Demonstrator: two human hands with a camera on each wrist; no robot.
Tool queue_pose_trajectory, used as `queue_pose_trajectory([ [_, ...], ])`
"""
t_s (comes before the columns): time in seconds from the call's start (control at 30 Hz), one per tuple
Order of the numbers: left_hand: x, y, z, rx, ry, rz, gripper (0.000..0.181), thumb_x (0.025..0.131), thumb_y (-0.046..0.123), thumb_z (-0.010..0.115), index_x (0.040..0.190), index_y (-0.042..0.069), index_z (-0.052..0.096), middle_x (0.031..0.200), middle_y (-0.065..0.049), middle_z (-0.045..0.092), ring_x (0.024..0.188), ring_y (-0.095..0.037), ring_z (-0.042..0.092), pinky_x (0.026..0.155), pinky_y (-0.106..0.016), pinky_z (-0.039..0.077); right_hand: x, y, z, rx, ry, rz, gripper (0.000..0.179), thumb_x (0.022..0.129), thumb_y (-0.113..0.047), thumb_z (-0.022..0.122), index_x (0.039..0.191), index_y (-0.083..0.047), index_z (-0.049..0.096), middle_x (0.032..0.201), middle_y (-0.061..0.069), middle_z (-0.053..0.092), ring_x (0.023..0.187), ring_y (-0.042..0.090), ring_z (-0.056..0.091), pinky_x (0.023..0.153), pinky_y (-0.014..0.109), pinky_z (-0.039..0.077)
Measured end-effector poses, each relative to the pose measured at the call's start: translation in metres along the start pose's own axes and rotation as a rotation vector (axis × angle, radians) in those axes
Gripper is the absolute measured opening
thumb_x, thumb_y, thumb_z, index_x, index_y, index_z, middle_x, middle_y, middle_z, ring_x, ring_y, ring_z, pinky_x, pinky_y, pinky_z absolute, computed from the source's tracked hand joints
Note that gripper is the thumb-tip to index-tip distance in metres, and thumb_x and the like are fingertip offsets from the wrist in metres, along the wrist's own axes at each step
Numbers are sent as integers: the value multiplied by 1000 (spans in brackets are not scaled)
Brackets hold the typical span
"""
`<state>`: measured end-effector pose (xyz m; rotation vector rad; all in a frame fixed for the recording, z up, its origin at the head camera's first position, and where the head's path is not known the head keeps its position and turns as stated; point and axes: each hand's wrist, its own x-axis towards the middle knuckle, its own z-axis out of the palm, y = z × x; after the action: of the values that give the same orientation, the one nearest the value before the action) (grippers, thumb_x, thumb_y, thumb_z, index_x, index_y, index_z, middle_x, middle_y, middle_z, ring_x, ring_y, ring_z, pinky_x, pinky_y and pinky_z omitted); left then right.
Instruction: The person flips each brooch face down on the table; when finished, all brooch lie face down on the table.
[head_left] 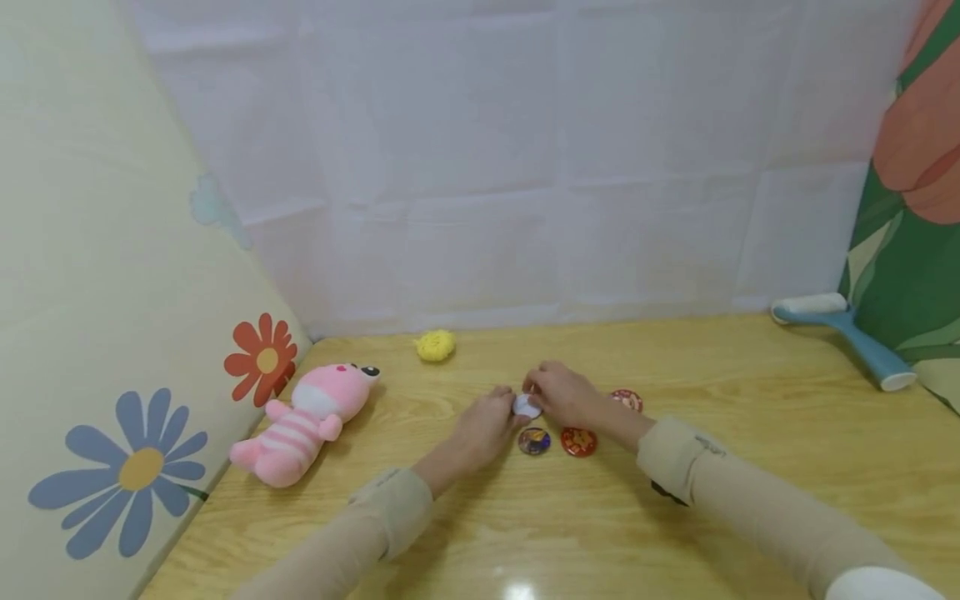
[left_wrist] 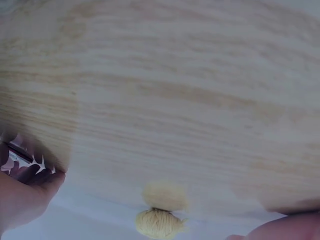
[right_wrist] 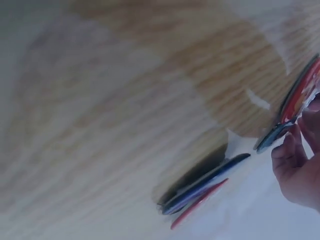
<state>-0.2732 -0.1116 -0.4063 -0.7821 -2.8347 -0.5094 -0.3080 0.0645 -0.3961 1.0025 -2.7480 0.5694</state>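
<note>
In the head view a round badge (head_left: 527, 407) with its pale, plain side showing sits between both hands over the middle of the table. My left hand (head_left: 483, 425) pinches it from the left, thumb at its near edge. Fingers of my right hand (head_left: 566, 396) grip its right upper edge. Just below lies a blue-purple picture badge (head_left: 534, 441), beside a red badge (head_left: 579, 442). Another red badge (head_left: 626, 400) is partly hidden behind the right wrist. The right wrist view shows a colourful badge (right_wrist: 302, 90) at a hand's fingertips.
A pink striped plush toy (head_left: 292, 429) lies at the left, near the flowered cloth. Toward the back sits a small yellow fuzzy toy (head_left: 436, 345). A lint roller (head_left: 862, 337) with a blue handle rests at the far right. White cloth (head_left: 525, 208) hangs behind the wooden table (head_left: 480, 533).
</note>
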Motion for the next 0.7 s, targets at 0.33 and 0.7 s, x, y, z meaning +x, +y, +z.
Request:
queue_pose_trajectory([
  [0.33, -35, 9, -25, -68, 7, -141, 51, 89, 38, 71, 113, -5, 61, 101, -16, 65, 91, -30, 63, 79, -43, 54, -26, -11, -24, 34, 30, -96, 27, 92, -29, 68, 108, -7, 67, 91, 3, 60, 78, 14, 55, 66, 26, 48],
  [0.7, -59, 29, -13, -30, -39, -125, 40, 84, 46, 73, 79, 12, 52, 76, 1, 49, 53, -9, 45, 46, -22, 41, -56, -20, -24, -11, -124, -74, 46, 83, -45, 75, 108, -7, 70, 84, -4, 49, 71, 8, 47, 57, 23, 43],
])
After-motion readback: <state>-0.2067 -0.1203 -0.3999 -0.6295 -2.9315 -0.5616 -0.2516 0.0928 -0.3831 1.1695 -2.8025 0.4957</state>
